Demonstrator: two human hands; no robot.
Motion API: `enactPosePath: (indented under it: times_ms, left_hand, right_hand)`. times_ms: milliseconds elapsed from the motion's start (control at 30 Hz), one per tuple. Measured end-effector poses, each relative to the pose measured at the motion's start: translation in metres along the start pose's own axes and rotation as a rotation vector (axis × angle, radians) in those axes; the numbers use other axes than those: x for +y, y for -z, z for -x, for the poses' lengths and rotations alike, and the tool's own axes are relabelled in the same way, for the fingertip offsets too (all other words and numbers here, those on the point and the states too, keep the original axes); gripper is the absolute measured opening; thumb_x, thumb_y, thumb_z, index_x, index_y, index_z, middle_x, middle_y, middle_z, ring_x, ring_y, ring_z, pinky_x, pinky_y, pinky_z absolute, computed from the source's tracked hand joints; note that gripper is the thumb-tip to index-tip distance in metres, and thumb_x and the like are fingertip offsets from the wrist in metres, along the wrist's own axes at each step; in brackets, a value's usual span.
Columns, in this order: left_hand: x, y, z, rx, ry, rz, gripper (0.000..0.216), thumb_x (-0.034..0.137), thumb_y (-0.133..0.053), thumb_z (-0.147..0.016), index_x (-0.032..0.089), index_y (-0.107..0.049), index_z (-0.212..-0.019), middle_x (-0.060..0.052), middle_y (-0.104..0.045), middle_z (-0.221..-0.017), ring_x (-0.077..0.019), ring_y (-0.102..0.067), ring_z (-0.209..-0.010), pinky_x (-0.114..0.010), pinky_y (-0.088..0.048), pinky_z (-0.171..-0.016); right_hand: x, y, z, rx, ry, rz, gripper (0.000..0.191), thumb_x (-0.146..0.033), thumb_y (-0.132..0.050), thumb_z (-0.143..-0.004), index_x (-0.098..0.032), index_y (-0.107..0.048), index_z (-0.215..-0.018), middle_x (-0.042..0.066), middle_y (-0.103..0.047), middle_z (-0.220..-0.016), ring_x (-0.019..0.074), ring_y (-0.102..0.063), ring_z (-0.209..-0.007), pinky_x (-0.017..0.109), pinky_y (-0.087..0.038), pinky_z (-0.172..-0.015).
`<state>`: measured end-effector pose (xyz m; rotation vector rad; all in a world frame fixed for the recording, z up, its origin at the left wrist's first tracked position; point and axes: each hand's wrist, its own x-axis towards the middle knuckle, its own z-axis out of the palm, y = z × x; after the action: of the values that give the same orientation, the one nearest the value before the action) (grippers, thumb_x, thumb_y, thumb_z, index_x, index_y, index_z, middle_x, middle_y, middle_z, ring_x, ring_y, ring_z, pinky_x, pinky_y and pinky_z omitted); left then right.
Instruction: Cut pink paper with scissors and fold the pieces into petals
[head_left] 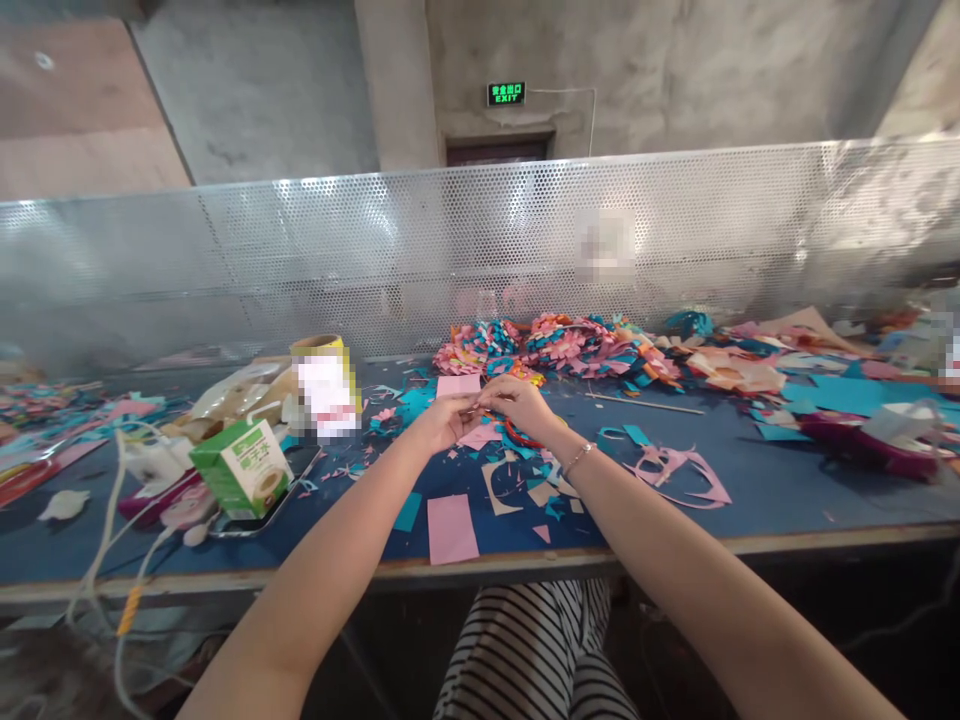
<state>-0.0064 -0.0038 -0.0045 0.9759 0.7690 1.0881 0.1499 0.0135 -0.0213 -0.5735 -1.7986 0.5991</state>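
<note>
My left hand [450,420] and my right hand [519,402] meet over the middle of the blue table, thumbs and fingertips pinched together. Whatever small thing sits between them is too hidden to make out. A pink paper piece [459,385] shows just behind my left hand, and another pink scrap [480,437] lies under the fingers. Beside my right hand is a red-orange curved piece [521,435], partly covered. Closer to me lie a pink paper rectangle [452,528] and a small blue paper piece [407,512].
Behind my hands is a heap of pink, blue and orange cut paper [570,345]. Cut-out pink scraps [686,475] and a thin stick [645,403] lie right. At left stand a green drink carton [244,470], cables [112,500] and a yellow roll [349,375]. A perforated metal screen [450,250] runs behind.
</note>
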Motion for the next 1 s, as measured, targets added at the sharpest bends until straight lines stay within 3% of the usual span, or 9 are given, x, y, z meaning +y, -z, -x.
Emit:
enactPosePath:
  times_ms: [167,333,433,633,1000]
  left_hand:
    - [-0.002,0.004,-0.003,0.023,-0.057,-0.022,0.012,0.001,-0.059,-0.069,0.011,-0.066,-0.073,-0.004,-0.063,-0.061,-0.0072,-0.058,-0.052,-0.018,-0.049,-0.055]
    - [-0.001,0.003,-0.005,0.066,-0.118,-0.014,0.008,0.006,-0.067,-0.066,0.012,-0.063,-0.071,0.0,-0.061,-0.059,-0.006,-0.058,-0.052,-0.017,-0.049,-0.056]
    - [0.0,0.001,-0.004,0.084,-0.144,0.001,0.012,0.002,-0.067,-0.064,0.012,-0.061,-0.068,0.0,-0.062,-0.06,-0.0063,-0.059,-0.055,-0.017,-0.05,-0.06]
    - [0.0,0.001,-0.005,0.127,-0.19,-0.006,0.013,0.001,-0.066,-0.062,0.011,-0.061,-0.07,0.0,-0.063,-0.062,-0.0074,-0.061,-0.057,-0.019,-0.051,-0.063]
    - [-0.003,0.0,-0.006,0.08,-0.245,-0.041,0.014,0.007,-0.071,-0.059,0.011,-0.06,-0.065,0.001,-0.063,-0.061,-0.006,-0.06,-0.057,-0.017,-0.05,-0.062]
  right_hand:
    - [-0.002,-0.001,0.0,0.02,0.008,0.022,0.013,-0.033,-0.062,-0.071,-0.021,-0.068,-0.07,0.006,-0.061,-0.087,0.0166,-0.056,-0.085,0.032,-0.044,-0.079]
    - [-0.002,-0.002,0.001,0.056,-0.074,0.059,0.015,-0.031,-0.06,-0.071,-0.021,-0.064,-0.08,0.005,-0.057,-0.095,0.0166,-0.054,-0.09,0.029,-0.045,-0.072]
    - [0.003,-0.004,0.001,0.126,-0.14,-0.003,0.023,-0.028,-0.06,-0.068,-0.019,-0.056,-0.089,0.004,-0.057,-0.09,0.0148,-0.055,-0.084,0.028,-0.044,-0.072]
    - [0.009,-0.007,-0.001,0.126,-0.223,-0.195,0.022,-0.032,-0.059,-0.065,-0.018,-0.051,-0.079,-0.002,-0.053,-0.07,0.0107,-0.05,-0.064,0.026,-0.043,-0.063]
    - [0.004,-0.01,-0.002,0.13,-0.248,-0.26,0.021,-0.032,-0.06,-0.061,-0.018,-0.05,-0.074,-0.003,-0.052,-0.067,0.0093,-0.05,-0.06,0.025,-0.043,-0.061]
